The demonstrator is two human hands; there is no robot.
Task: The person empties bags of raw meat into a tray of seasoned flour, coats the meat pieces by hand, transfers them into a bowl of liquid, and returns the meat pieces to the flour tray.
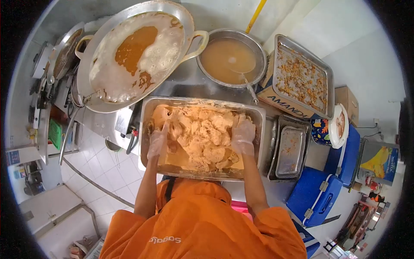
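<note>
Pale walls and white floor tiles [95, 164] surround the steel worktop [183, 85] where I'm watching someone in an orange top lean over a deep metal tray [262, 144]. Thickly coated pieces [209, 134] fill it, right against the person's body, and from the tray's middle everything else sits round the clock: a wide pan [189, 34] of frothy brown liquid at eleven, a metal bowl [261, 60] of cloudy liquid at one, a crumb-strewn tray [331, 91] at two.

What worries me is the wet coating. To my mind, a hard inward push from both sides could heap the pieces up and send some over the six o'clock rim, onto the orange top. Slick gloves could also let a piece slip. A long reach towards one o'clock might knock the handle [251, 90] leaning out of the bowl and spill its liquid.

As for the hands, both wear clear gloves. At nine o'clock the left hand [158, 140] looks loosely spread against the pieces; at three the right hand [244, 133] presses into them. Coating hides the fingertips, so I can't tell how far either opens or whether it grips anything.
</note>
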